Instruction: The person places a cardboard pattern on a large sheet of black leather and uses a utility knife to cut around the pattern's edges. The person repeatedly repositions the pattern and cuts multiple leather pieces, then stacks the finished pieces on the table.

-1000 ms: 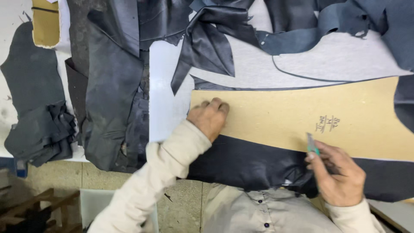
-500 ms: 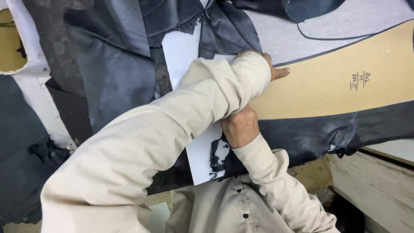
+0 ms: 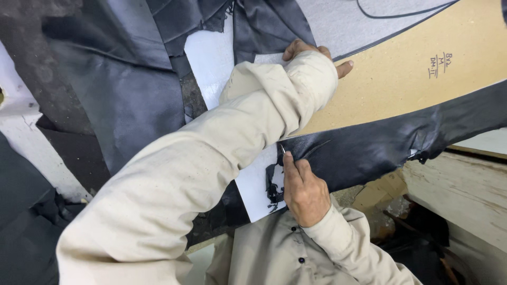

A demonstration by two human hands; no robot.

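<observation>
A thin metal blade (image 3: 282,149) was held in the right hand (image 3: 302,191), the fingers closed around its handle and the forefinger laid along it, so that only the tip showed beyond the fingertip. That tip was set against the edge of a long strip of black leather (image 3: 380,148) lying just ahead of the grip and running away to the right of it. The strip was overlaid along its far side by a tan card pattern (image 3: 412,89).

The left hand (image 3: 311,53) was stretched across above the right one, its cream sleeve (image 3: 211,158) covering much of the space between them. It was pressed flat on the near end of the pattern, fingers spread and closed on nothing; the thumb showed past the cuff.

The leather was judged soft, limp and light, with a smooth sheen that might let it slide on the white table top (image 3: 211,58); it would be likely to pucker or creep under a blade unless pinned close beside the cut. The pattern was judged stiff and flat, best held by pressure from above rather than pinched at an edge. More dark leather pieces (image 3: 121,95) were heaped beyond and to the left of the pressing hand. A grey sheet (image 3: 343,21) bearing a drawn outline was seen past it.
</observation>
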